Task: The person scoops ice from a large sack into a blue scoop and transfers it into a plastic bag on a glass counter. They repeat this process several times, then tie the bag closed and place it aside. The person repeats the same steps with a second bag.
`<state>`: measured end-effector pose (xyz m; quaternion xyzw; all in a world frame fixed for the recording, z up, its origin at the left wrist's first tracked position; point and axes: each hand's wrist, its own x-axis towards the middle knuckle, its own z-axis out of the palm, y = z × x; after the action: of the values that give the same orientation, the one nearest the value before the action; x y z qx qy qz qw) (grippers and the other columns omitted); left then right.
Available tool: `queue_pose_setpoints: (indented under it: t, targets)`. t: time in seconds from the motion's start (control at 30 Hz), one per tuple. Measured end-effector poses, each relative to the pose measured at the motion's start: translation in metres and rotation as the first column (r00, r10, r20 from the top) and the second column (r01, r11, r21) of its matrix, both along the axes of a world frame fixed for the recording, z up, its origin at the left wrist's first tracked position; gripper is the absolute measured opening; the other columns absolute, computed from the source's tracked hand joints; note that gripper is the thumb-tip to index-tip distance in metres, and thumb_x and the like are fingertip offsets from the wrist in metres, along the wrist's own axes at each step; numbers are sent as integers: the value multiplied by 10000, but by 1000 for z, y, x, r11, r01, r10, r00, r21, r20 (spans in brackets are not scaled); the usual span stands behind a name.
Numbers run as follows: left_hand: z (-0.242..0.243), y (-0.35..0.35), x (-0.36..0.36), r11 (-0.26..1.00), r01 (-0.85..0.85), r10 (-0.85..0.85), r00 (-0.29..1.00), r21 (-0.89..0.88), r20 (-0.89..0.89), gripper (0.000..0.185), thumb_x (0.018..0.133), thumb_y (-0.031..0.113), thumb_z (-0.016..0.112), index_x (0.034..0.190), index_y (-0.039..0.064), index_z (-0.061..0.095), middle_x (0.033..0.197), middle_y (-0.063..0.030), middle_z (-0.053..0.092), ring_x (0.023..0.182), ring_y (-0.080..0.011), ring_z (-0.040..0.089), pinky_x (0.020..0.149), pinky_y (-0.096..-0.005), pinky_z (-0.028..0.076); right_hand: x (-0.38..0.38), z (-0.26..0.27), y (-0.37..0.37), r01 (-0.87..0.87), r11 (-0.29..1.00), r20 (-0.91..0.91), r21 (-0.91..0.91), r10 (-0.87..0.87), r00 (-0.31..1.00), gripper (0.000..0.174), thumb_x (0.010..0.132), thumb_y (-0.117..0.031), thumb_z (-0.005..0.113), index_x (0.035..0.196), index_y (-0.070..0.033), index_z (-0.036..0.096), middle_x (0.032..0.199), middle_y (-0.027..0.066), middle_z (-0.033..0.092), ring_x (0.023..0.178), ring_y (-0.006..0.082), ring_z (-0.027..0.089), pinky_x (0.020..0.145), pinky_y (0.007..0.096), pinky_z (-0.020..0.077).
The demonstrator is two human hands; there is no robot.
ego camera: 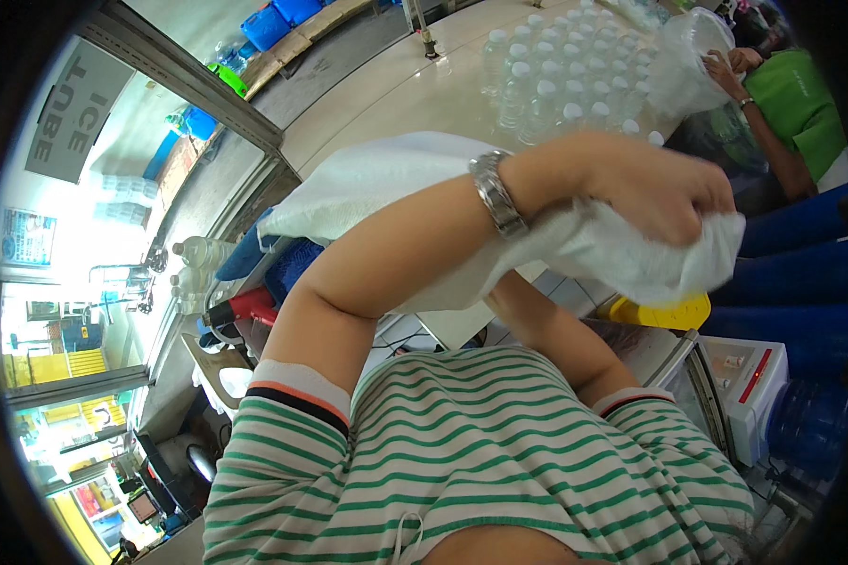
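My left hand [668,187], with a metal watch [496,194] on its wrist, reaches across to the right and is shut on the bunched edge of a white cloth or sack [396,169]. The white material spreads leftward under my left forearm, over the end of a table. My right forearm [548,311] comes in from the right and passes beneath the material, which hides my right hand. Beyond my arms, many clear plastic bottles with white caps [548,88] stand on the pale table [367,99].
A person in green [798,106] holds a clear plastic bag [685,56] at the upper right. Large blue containers [791,282], a yellow container [661,311] and a white appliance [745,388] are on the right. Large clear bottles [201,261] and a red-handled thing [244,307] are at left, beside windows.
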<state>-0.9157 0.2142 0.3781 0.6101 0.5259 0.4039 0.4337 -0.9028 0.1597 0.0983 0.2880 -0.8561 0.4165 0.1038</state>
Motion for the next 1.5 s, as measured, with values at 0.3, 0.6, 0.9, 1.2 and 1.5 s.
queue_pose_setpoints:
  t: [0.3,0.6,0.9,1.2,1.5]
  targets:
    - [-38,-58,39,866,-383,489,778,320,-393,225,601,47,548,811,-33,550,727,-213,546,739,-343,570,657,-400,451,40,9,6,724,232,759,-649,264,596,334,762,-177,628,1036,10,591,900,132,645,705,227,610,630,356,496]
    - [-20,-262,-66,-6,-997,990,-16,75,-138,433,739,159,611,1132,5,512,1021,-105,566,893,-183,544,773,-307,445,9,26,45,592,517,777,-618,518,358,332,724,-43,669,1033,-10,551,932,105,623,791,208,633,656,338,543]
    - [-163,-208,76,-219,-599,513,-742,770,-432,1387,457,532,827,1413,24,-41,1435,-277,-110,1328,-465,-38,1009,-641,75,10,58,65,645,519,828,-560,340,445,341,743,-132,678,1027,-40,514,862,88,591,679,193,607,517,315,512]
    - [-161,-274,-95,-548,-836,736,-484,-2,474,246,794,121,584,984,-34,573,921,-145,637,789,-265,638,741,-370,520,-21,64,64,458,886,848,-79,-181,497,508,734,-216,670,1161,8,508,1016,130,597,840,217,605,702,319,501]
    - [-76,-203,-84,-69,-903,633,289,424,718,288,889,197,493,1105,21,564,1049,-90,612,961,-197,592,838,-340,486,-34,22,-10,125,681,405,721,-561,722,484,764,-108,534,1243,-62,485,1272,185,482,1082,325,546,699,387,522]
